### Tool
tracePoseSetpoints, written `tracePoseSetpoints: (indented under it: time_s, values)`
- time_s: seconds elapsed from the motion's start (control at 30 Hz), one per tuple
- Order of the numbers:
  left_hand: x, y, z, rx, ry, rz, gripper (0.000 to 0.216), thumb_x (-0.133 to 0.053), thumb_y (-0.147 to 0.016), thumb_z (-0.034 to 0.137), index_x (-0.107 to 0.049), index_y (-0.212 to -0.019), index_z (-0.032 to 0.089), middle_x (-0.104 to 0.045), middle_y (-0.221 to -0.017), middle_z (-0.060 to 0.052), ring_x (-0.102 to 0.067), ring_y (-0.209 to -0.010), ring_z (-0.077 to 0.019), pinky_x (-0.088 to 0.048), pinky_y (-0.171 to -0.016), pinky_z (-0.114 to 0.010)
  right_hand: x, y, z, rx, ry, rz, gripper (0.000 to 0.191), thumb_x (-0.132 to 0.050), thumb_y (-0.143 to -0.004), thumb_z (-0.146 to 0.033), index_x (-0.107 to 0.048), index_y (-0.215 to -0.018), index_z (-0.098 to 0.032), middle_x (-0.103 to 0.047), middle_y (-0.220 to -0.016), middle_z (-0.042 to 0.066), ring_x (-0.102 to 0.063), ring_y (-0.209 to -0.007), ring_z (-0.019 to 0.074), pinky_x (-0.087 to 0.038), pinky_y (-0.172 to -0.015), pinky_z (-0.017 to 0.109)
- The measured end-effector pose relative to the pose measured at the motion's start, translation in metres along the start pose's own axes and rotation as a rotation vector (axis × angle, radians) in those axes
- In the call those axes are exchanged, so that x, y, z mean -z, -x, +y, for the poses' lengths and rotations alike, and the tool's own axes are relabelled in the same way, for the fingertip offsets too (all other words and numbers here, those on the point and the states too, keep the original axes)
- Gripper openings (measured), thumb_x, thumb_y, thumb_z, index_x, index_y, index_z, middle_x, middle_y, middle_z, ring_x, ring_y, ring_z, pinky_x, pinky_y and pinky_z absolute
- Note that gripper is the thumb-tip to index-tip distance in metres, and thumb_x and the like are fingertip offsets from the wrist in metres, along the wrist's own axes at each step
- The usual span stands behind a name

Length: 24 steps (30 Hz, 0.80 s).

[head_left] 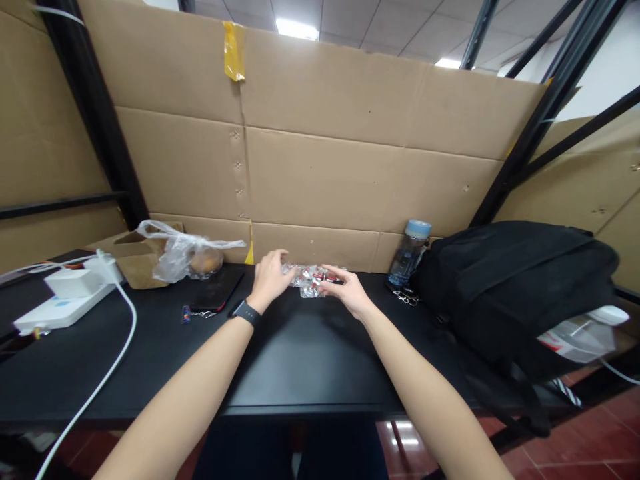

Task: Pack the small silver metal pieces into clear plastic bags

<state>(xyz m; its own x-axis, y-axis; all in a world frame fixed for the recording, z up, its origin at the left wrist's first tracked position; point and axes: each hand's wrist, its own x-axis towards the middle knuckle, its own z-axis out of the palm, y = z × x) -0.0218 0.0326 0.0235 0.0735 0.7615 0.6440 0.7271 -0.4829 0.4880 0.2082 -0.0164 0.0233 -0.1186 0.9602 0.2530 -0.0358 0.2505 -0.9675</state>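
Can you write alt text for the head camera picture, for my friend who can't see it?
Two bare hands, left hand and right hand, touch a clear crinkly packet with red bits at the back of a black table. A black backpack and water bottle sit to the right.

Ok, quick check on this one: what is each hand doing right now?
Left hand: fingers curled on the left end of the clear packet with red bits; a firm grip cannot be told.
Right hand: fingers pinching the packet's right end.
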Motion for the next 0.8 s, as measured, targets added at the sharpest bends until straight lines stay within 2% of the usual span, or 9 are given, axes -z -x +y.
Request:
tracePoseSetpoints:
  time_s: [0.03, 0.1, 0.2, 0.27, 0.37, 0.43, 0.6, 0.7, 0.8]
  values:
    - [0.002, -0.002, -0.011, 0.050, -0.115, 0.013, 0.054, -0.068, -0.082, 0.045, -0.058, -0.127, 0.016, -0.064, -0.126, -0.017, -0.058, -0.118, -0.0355, -0.045, -0.099, -0.048, 0.002, -0.001, 0.000, -0.002, 0.011, 0.008, 0.066, -0.088, -0.065, -0.033, -0.068, -0.127, -0.022, -0.069, -0.115, 0.009, -0.071, -0.075, 0.0166, -0.062, -0.077, 0.035]
    - [0.006, -0.004, -0.033, 0.157, -0.238, -0.093, 0.055, -0.070, -0.078, 0.050, -0.062, -0.122, 0.018, -0.064, -0.126, -0.019, -0.055, -0.121, -0.0404, -0.044, -0.098, -0.053, 0.008, -0.003, 0.001, -0.003, 0.026, 0.012, 0.065, -0.087, -0.067, -0.034, -0.067, -0.128, -0.022, -0.068, -0.117, 0.010, -0.071, -0.076, 0.0165, -0.062, -0.075, 0.033]
    - [0.009, -0.006, -0.054, 0.254, -0.236, -0.258, 0.027, -0.067, -0.081, 0.045, -0.071, -0.096, 0.024, -0.073, -0.107, -0.010, -0.063, -0.111, -0.0363, -0.044, -0.097, -0.049, 0.016, -0.004, 0.000, 0.003, 0.057, 0.014, 0.063, -0.086, -0.068, -0.034, -0.067, -0.128, -0.023, -0.066, -0.120, 0.010, -0.071, -0.076, 0.0153, -0.061, -0.073, 0.031]
    - [0.012, -0.008, -0.054, 0.239, -0.177, -0.204, 0.015, -0.064, -0.082, 0.036, -0.070, -0.088, 0.024, -0.075, -0.097, -0.006, -0.067, -0.103, -0.0306, -0.045, -0.094, -0.042, 0.020, -0.005, -0.002, 0.009, 0.099, 0.034, 0.064, -0.086, -0.068, -0.034, -0.067, -0.127, -0.022, -0.066, -0.120, 0.010, -0.071, -0.076, 0.0149, -0.060, -0.070, 0.030]
    - [0.014, -0.008, -0.032, 0.060, -0.006, -0.063, 0.011, -0.060, -0.084, 0.029, -0.067, -0.087, 0.021, -0.074, -0.092, -0.004, -0.068, -0.090, -0.0226, -0.048, -0.085, -0.032, 0.026, -0.007, -0.006, 0.042, 0.185, 0.086, 0.064, -0.085, -0.067, -0.036, -0.068, -0.127, -0.020, -0.067, -0.116, 0.009, -0.069, -0.078, 0.0153, -0.059, -0.069, 0.030]
    - [0.012, -0.004, -0.008, -0.117, 0.113, -0.084, 0.010, -0.058, -0.086, 0.027, -0.065, -0.087, 0.021, -0.073, -0.091, -0.003, -0.068, -0.087, -0.0199, -0.049, -0.082, -0.028, 0.032, -0.009, -0.008, 0.082, 0.243, 0.109, 0.064, -0.083, -0.069, -0.039, -0.067, -0.128, -0.019, -0.068, -0.112, 0.009, -0.067, -0.079, 0.0156, -0.058, -0.073, 0.030]
    - [-0.006, 0.019, 0.042, -0.471, 0.102, -0.369, 0.015, -0.055, -0.087, 0.015, -0.067, -0.089, 0.022, -0.072, -0.090, -0.003, -0.067, -0.087, -0.0197, -0.048, -0.086, -0.030, 0.053, -0.009, -0.014, 0.182, 0.576, 0.079, 0.060, -0.080, -0.072, -0.037, -0.066, -0.128, -0.019, -0.071, -0.106, 0.008, -0.066, -0.079, 0.0153, -0.055, -0.079, 0.030]
    - [-0.014, 0.031, 0.048, -0.554, -0.019, -0.568, 0.016, -0.059, -0.087, 0.017, -0.071, -0.096, 0.023, -0.072, -0.096, -0.006, -0.067, -0.092, -0.0233, -0.048, -0.089, -0.033, 0.063, -0.005, -0.018, 0.152, 0.846, -0.033, 0.051, -0.082, -0.068, -0.035, -0.071, -0.114, -0.019, -0.073, -0.088, 0.003, -0.064, -0.070, 0.0144, -0.051, -0.071, 0.027]
    - [-0.015, 0.035, 0.040, -0.570, -0.071, -0.711, 0.026, -0.064, -0.087, 0.024, -0.072, -0.111, 0.025, -0.069, -0.114, -0.008, -0.064, -0.105, -0.0265, -0.047, -0.093, -0.034, 0.067, -0.001, -0.022, 0.069, 0.946, -0.206, 0.033, -0.083, -0.065, -0.037, -0.074, -0.089, -0.018, -0.071, -0.073, 0.000, -0.063, -0.065, 0.0144, -0.047, -0.064, 0.024]
